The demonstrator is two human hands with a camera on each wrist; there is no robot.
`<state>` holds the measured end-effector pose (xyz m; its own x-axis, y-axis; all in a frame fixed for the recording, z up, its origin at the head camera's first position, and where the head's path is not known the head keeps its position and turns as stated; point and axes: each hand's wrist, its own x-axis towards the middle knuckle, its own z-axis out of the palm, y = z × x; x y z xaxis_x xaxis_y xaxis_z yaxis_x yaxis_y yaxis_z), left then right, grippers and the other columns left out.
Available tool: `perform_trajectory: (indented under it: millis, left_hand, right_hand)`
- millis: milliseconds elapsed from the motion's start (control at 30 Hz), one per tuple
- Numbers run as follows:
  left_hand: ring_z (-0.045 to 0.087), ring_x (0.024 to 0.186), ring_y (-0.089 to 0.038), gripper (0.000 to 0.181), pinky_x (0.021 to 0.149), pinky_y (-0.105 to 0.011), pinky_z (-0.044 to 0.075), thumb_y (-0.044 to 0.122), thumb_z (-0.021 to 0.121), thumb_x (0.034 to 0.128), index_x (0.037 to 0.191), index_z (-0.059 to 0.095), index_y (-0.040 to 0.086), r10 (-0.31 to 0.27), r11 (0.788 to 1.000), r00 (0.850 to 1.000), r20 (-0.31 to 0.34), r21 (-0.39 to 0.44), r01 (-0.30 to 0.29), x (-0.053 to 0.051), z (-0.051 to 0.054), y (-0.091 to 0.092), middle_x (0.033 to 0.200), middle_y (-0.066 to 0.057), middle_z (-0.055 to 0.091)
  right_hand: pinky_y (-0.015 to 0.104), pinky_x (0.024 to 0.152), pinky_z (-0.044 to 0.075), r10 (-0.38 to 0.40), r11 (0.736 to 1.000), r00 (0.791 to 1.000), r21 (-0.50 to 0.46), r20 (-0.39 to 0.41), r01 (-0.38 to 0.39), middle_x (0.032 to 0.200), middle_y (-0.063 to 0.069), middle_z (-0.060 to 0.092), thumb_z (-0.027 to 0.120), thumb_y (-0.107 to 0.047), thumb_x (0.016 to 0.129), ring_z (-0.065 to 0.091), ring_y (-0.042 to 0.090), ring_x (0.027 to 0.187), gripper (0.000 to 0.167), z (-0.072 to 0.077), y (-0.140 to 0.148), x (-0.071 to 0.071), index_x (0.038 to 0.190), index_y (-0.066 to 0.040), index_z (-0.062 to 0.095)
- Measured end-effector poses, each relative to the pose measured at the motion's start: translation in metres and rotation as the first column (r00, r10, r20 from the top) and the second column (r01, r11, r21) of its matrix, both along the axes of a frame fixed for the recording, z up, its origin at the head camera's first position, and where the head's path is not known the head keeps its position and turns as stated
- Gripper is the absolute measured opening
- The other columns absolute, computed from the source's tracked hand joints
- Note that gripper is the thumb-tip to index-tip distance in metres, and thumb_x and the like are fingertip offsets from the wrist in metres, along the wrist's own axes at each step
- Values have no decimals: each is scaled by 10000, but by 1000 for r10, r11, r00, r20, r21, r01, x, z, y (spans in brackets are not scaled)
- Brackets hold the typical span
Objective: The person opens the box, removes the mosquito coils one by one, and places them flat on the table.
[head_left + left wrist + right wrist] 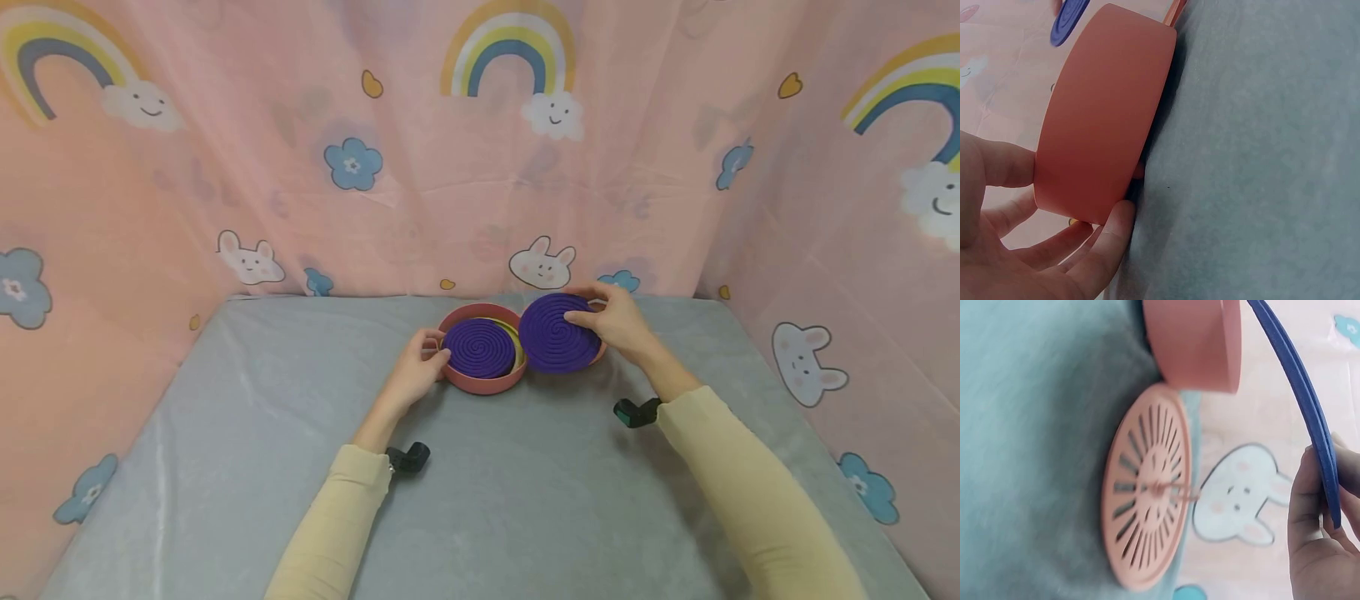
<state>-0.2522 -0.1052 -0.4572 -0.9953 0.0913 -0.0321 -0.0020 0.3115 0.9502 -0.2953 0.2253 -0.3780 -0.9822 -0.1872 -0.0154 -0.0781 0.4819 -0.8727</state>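
Observation:
A round pink mosquito coil box [483, 387] stands on the table, with a purple mosquito coil [477, 348] lying inside it. Something yellow [518, 343] shows beside that coil, mostly covered. My left hand [412, 371] grips the box by its left side, thumb and fingers at the wall in the left wrist view. To the right of the box, my right hand [621, 321] pinches the edge of a second purple coil [551, 337], held raised and tilted. Below it lies the slotted pink lid [1159, 487], with a thin upright prong at its middle; the held coil mostly hides it in the head view.
A grey cloth covers the table [495, 492]. Pink printed curtains [420, 217] stand close behind the box and along both sides. A dark wrist camera [408, 458] sits at the left sleeve, another wrist camera [636, 413] at the right.

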Motion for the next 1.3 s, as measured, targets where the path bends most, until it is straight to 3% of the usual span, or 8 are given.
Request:
perform_trajectory:
  millis: [200,700,867,1000,1067,1300]
  left_hand:
    - [569,1255,-332,347,858,-380,589,187,574,1039,1365,521,81,-3,1000,1000,-3,1,3,1,0,-1,1380,-190,512]
    - [557,1271,-335,352,877,-387,586,194,570,1040,1370,513,87,-8,1000,1000,8,3,8,-1,2,-3,1387,-193,502]
    - [563,1266,-332,356,880,-388,586,199,569,1042,1374,508,87,-11,1000,1000,6,-1,11,-1,2,-3,1392,-198,501]
    - [562,1272,-337,358,882,-385,587,203,570,1043,1378,504,96,-11,1000,1000,8,-6,11,0,2,-3,1403,-202,498]
    - [560,1276,-340,355,882,-385,587,201,572,1041,1375,506,99,-12,1000,1000,10,-5,12,1,2,-3,1405,-205,497]
    - [559,1280,-341,353,881,-388,587,196,577,1037,1369,511,93,-18,1000,1000,8,9,18,1,0,-2,1405,-208,495]
  right_hand:
    - [181,821,529,-40,999,999,-2,-14,40,1417,213,470,712,-136,969,540,396,1272,544,-7,25,4,1458,-14,507]
    - [86,729,472,-156,986,985,50,-72,160,1398,259,483,679,-183,995,497,444,1251,524,-28,86,16,1450,14,506]
    - [139,789,476,-210,974,977,81,-45,213,1424,261,466,674,-221,1000,449,458,1306,560,-33,101,15,1478,0,483]
    - [383,979,483,-242,963,970,117,-36,244,1446,279,456,657,-221,1011,409,472,1341,561,-38,111,13,1484,15,467]
    - [454,1015,452,-255,958,966,126,-38,257,1452,289,454,655,-200,1010,407,475,1334,552,-41,115,12,1475,32,469]
    - [214,851,425,-285,948,958,136,-39,288,1447,295,462,666,-167,999,427,442,1291,540,-51,125,9,1459,46,481]
